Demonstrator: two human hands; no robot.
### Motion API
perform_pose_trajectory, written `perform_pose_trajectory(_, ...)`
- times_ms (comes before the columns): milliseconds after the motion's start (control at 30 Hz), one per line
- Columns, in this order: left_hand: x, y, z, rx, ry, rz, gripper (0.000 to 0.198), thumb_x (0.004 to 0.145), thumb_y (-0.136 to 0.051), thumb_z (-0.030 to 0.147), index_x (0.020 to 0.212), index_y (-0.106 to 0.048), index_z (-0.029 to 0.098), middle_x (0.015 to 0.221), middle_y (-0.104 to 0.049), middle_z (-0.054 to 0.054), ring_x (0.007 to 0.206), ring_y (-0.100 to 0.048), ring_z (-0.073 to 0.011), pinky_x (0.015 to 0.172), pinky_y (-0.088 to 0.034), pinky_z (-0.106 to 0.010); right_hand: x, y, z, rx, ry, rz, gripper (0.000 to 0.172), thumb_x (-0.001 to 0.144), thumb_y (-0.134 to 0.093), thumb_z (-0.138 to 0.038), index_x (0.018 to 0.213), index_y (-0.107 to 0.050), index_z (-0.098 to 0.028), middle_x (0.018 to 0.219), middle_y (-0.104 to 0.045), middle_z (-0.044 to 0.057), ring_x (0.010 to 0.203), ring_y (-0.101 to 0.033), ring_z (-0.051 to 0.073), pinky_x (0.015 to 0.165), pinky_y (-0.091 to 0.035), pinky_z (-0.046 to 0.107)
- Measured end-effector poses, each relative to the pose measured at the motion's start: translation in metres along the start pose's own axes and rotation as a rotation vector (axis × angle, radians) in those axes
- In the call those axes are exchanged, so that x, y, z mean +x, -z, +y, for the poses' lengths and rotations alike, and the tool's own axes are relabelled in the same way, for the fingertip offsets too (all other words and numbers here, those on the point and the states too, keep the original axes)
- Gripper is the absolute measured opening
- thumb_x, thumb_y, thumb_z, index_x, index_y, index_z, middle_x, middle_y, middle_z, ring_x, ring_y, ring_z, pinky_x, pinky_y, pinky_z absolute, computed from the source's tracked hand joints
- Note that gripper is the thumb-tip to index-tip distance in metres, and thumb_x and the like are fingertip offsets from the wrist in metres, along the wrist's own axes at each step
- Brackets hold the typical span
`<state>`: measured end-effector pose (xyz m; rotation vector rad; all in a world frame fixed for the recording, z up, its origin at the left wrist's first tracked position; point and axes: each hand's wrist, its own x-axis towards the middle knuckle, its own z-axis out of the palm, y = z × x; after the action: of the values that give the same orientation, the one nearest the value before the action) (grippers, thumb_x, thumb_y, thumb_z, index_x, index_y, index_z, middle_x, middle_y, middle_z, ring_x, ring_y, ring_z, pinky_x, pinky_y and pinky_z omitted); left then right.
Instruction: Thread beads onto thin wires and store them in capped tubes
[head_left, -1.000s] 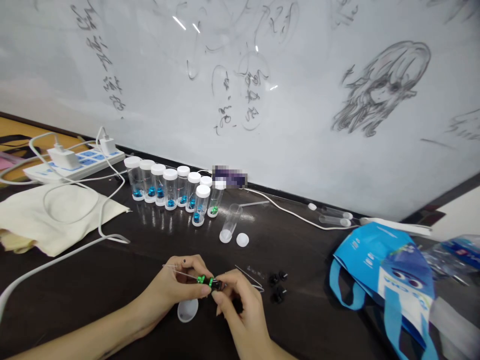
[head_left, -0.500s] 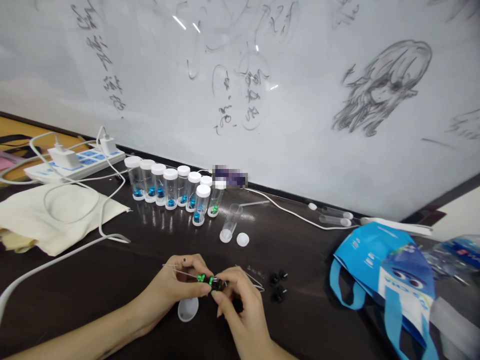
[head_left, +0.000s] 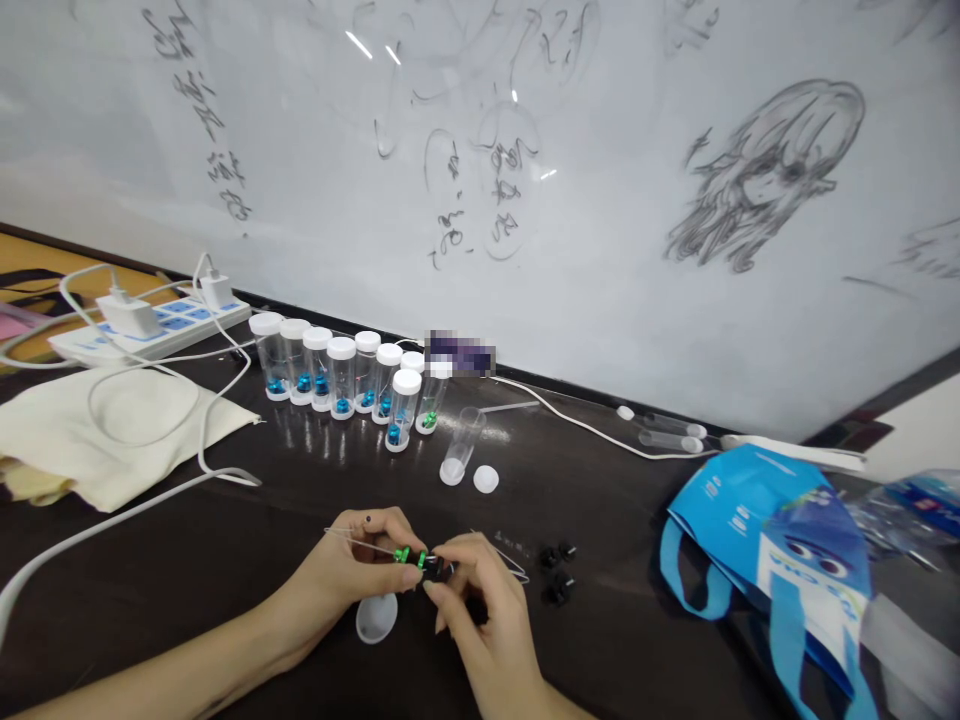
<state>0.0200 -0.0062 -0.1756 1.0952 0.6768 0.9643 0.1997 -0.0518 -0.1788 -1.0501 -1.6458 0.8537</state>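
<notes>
Low in the middle of the dark table, my left hand pinches a thin metal rod that carries small green parts. My right hand meets it from the right, its fingertips closed on a small black piece at the rod's end. A white cap lies under my hands. Several loose black pieces sit just right of my right hand. An open clear vial lies tilted further back with its white cap beside it.
A row of several white-capped vials with blue or green parts stands behind. A cream cloth, a power strip and white cables fill the left. A blue bag lies right. A whiteboard backs the table.
My hands have hardly shifted; the fingertips of my right hand have moved slightly on the black piece at the rod's end.
</notes>
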Motion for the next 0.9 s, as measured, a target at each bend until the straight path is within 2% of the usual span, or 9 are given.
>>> perform_pose_trajectory(167, -0.0001, 0.0006, -0.0010, -0.002, -0.011, -0.012, 0.012, 0.066, -0.084, 0.020, 0.074, -0.076, 0.018, 0.071, -0.060, 0.001, 0.069, -0.054, -0.0129, 0.063, -0.041, -0.023, 0.0001, -0.0002, 0.0003, -0.010, -0.005, -0.004, 0.006, 0.091, -0.059, -0.019, 0.095, -0.062, -0.022, 0.084, -0.057, -0.001, 0.057, -0.055, 0.010, 0.054, -0.044, 0.023)
perform_pose_trajectory(333, -0.0003, -0.0005, 0.0005, -0.009, 0.002, -0.001, 0.012, 0.065, -0.085, 0.021, 0.073, -0.075, 0.017, 0.071, -0.059, 0.000, 0.069, -0.054, -0.0133, 0.063, -0.041, -0.023, 0.0011, -0.0018, 0.0005, 0.046, 0.024, 0.011, 0.014, 0.090, -0.058, -0.014, 0.100, -0.062, -0.024, 0.095, -0.056, 0.001, 0.054, -0.054, 0.008, 0.052, -0.046, 0.022)
perform_pose_trajectory(533, -0.0006, 0.0008, -0.0022, 0.004, -0.012, -0.012, 0.012, 0.066, -0.084, 0.019, 0.074, -0.075, 0.017, 0.071, -0.060, 0.001, 0.069, -0.055, -0.0130, 0.062, -0.040, -0.022, 0.0007, -0.0006, -0.0013, 0.007, -0.012, -0.006, 0.006, 0.091, -0.059, -0.019, 0.094, -0.062, -0.022, 0.080, -0.057, -0.002, 0.054, -0.055, 0.009, 0.051, -0.042, 0.022)
perform_pose_trajectory(733, -0.0003, 0.0013, -0.0032, -0.001, -0.021, -0.005, 0.014, 0.066, -0.085, 0.021, 0.076, -0.075, 0.017, 0.071, -0.059, 0.001, 0.068, -0.053, -0.0125, 0.062, -0.040, -0.023, 0.0012, -0.0012, 0.0010, 0.048, 0.036, 0.011, 0.015, 0.090, -0.058, -0.014, 0.100, -0.062, -0.024, 0.096, -0.056, 0.001, 0.052, -0.053, 0.007, 0.052, -0.045, 0.021)
perform_pose_trajectory(900, -0.0013, -0.0004, 0.0000, 0.007, -0.008, -0.016, 0.013, 0.065, -0.085, 0.019, 0.074, -0.076, 0.017, 0.071, -0.060, 0.001, 0.068, -0.054, -0.0121, 0.062, -0.040, -0.022, 0.0021, 0.0003, -0.0008, 0.028, -0.020, -0.010, 0.005, 0.091, -0.060, -0.020, 0.094, -0.063, -0.022, 0.078, -0.057, -0.002, 0.054, -0.055, 0.010, 0.050, -0.043, 0.021)
